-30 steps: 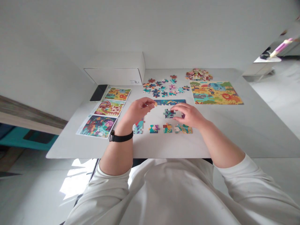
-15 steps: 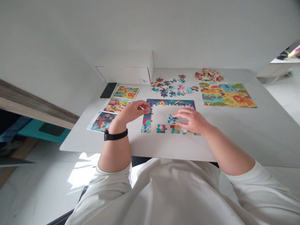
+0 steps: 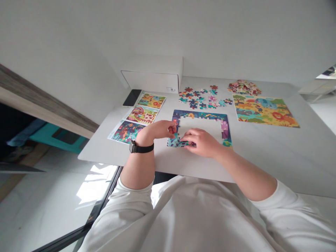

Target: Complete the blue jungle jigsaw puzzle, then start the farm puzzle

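Observation:
A partly joined jigsaw border (image 3: 210, 114) with dark blue and purple edges lies on the table, framing a bare middle. My left hand (image 3: 165, 129) is at its left side, fingers curled together and touching the pieces there; whether a piece is between them is hidden. At the lower left corner, my right hand (image 3: 201, 141) has its thumb and fingertips closed around a teal leafy puzzle piece (image 3: 181, 142), against the corner pieces. Part of the bottom edge is covered by my right hand. A black watch (image 3: 141, 148) is on my left wrist.
Loose puzzle pieces (image 3: 194, 99) lie behind the border, with another pile (image 3: 243, 87) further right. A finished animal puzzle (image 3: 265, 110) lies at right. Picture sheets (image 3: 143, 114), a phone (image 3: 132, 98) and a white box (image 3: 152, 80) are at left.
My right hand has moved left and down to the border's lower left corner, and the teal leafy piece is there now. My left hand has lowered slightly along the left side. The view has shifted.

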The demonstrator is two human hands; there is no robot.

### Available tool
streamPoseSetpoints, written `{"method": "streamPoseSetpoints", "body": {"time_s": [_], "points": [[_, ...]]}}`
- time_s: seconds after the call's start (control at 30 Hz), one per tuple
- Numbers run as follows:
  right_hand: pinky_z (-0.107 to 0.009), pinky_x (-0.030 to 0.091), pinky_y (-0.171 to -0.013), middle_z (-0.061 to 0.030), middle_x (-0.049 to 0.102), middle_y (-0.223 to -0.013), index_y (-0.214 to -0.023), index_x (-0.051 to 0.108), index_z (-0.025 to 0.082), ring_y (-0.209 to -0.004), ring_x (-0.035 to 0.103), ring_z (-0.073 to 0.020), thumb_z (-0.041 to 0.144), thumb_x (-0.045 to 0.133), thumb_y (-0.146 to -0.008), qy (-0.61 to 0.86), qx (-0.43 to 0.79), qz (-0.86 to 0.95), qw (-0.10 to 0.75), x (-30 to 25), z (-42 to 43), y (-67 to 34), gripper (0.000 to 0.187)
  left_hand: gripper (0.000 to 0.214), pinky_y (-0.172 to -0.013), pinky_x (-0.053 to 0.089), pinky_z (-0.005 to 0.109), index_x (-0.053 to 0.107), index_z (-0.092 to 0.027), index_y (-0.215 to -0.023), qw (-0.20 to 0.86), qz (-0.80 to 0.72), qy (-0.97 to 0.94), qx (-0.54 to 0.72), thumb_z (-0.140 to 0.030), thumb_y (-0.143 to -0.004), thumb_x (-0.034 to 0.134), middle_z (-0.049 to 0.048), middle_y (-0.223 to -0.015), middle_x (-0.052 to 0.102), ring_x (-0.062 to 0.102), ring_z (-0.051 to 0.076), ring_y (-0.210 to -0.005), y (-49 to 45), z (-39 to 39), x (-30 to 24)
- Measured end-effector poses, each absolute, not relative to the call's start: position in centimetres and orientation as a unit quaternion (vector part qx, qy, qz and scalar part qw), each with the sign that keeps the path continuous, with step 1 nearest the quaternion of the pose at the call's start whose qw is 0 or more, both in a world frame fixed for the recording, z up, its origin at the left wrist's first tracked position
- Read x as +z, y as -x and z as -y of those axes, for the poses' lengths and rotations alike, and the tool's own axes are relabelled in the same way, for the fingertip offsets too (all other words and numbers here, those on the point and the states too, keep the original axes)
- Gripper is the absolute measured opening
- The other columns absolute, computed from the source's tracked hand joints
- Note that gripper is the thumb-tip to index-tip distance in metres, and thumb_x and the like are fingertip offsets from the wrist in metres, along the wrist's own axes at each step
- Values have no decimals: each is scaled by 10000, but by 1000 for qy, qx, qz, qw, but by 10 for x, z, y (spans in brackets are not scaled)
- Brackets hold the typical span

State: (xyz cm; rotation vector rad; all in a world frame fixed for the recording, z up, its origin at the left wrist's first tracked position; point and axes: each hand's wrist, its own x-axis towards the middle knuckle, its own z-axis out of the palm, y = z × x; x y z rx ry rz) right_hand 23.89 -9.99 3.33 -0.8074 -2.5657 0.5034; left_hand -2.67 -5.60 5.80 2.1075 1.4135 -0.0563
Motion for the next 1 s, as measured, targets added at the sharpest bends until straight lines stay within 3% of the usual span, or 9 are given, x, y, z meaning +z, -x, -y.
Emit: {"method": "streamPoseSetpoints", "body": {"time_s": [0.47, 0.7, 1.0], "points": [[-478, 507, -1068, -114, 756, -1196, -1230, 849, 265, -1169, 668, -309, 268, 824, -943, 316, 131, 928, 145, 13, 101, -230, 288, 436, -737, 469, 266, 727, -237, -1109, 276, -533, -799, -41, -438, -746, 861, 12, -1010, 790, 725, 211, -898, 20, 58, 51], [-480, 496, -1084, -131, 743, -1314, -1436, 710, 229, -1218, 669, -332, 296, 884, -884, 345, 149, 919, 117, 20, 96, -250, 583, 447, -699, 441, 278, 694, -238, -1114, 240, -548, -799, -65, -437, -760, 881, 21, -1068, 789, 717, 215, -895, 11, 62, 50], [-426, 480, -1028, -113, 761, -1186, -1315, 737, 213, -1159, 688, -309, 245, 798, -920, 364, 134, 919, 69, 27, 99, -257, 400, 440, -696, 444, 278, 694, -250, -1125, 241, -561, -789, -74, -441, -767, 864, 17, -1052, 776, 709, 215, -896, 9, 65, 57]]}}
